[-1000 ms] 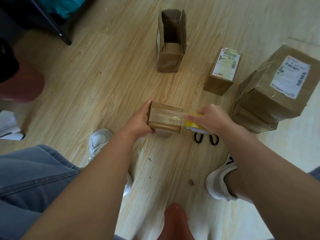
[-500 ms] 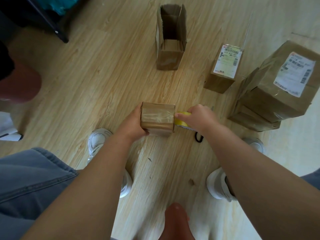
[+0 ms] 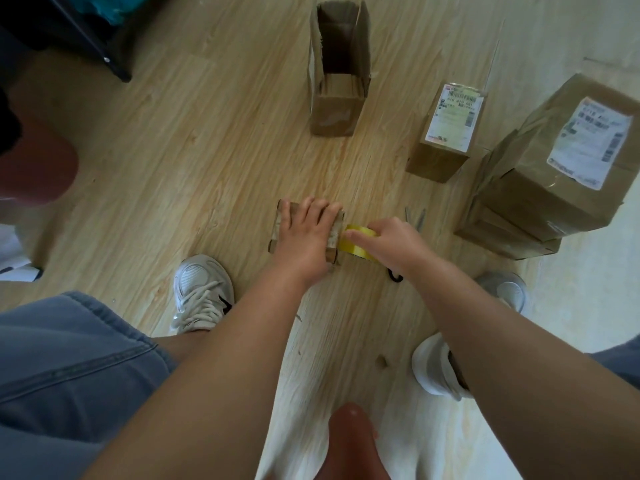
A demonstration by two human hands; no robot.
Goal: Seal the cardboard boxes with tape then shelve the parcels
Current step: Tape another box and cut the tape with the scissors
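Fingers (image 3: 311, 211) of the left hand (image 3: 304, 237), head view, the only view supplied: laid flat and slightly spread over the top of the small cardboard box (image 3: 335, 237), by which it is pressed onto the wooden floor (image 3: 207, 168); nothing is gripped. Fingers (image 3: 360, 235) of the right hand (image 3: 391, 242): curled round the yellow tape roll (image 3: 356, 244), which is held touching the box's right end, with the forefinger laid along the roll. Tape sheen is seen on that right end. Scissors (image 3: 415, 218): lying on the floor just beyond the right hand, partly hidden by it. Open carton (image 3: 337, 109): standing upright further off, flaps up, unsealed. Labelled parcel (image 3: 446, 133): to the right of the open carton, closed. Large labelled parcel (image 3: 554, 161): at far right, resting on another flat box (image 3: 512, 240). Dark frame (image 3: 104, 46): at top left; whether it is the shelving cannot be told. Step in hand, as judged: sealing of the small box, a strip being run round its right end while the box is steadied. Next move, as judged: the strip is to be smoothed down and then cut, for which the scissors are within reach; the box must be held firm against the pull of the roll. The open carton remains to be sealed, and no parcel is seen shelved.
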